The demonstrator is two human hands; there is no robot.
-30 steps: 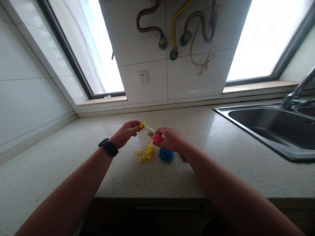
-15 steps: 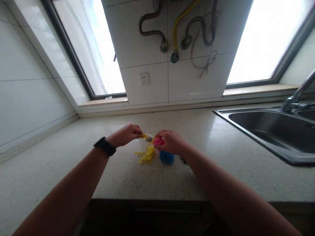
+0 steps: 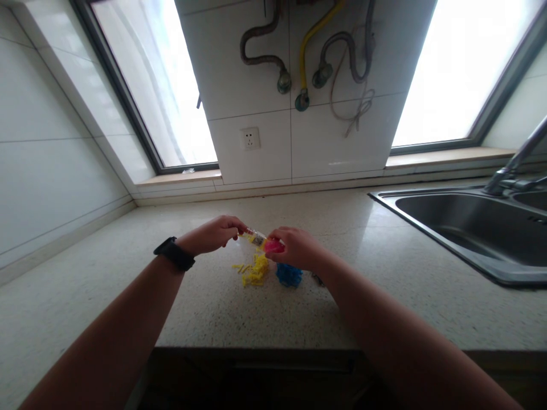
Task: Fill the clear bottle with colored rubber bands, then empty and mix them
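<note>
A small clear plastic bag (image 3: 256, 238) with a printed label spans the gap between my hands, just above the counter. My right hand (image 3: 297, 247) is closed around its lower right end, where bright pink contents (image 3: 273, 246) show. My left hand (image 3: 216, 233), with a black watch on the wrist, has its fingertips closed at the bag's upper left end. Some yellow shows through the plastic. Beneath lies a loose pile of small yellow pieces (image 3: 255, 272). Beside it sits a heap of blue pieces (image 3: 289, 275). Small dark items (image 3: 317, 279) are partly hidden by my right forearm.
The speckled counter (image 3: 239, 319) ends at a front edge near me. A steel sink (image 3: 453, 228) with a faucet (image 3: 506, 173) is on the right. Behind are a tiled wall, a socket (image 3: 250, 138), hoses (image 3: 303, 57) and two windows.
My left hand, which held small yellow pieces at the bag's end, has moved slightly left and down. Yellow now shows within the bag. My right hand has stayed on its pink end.
</note>
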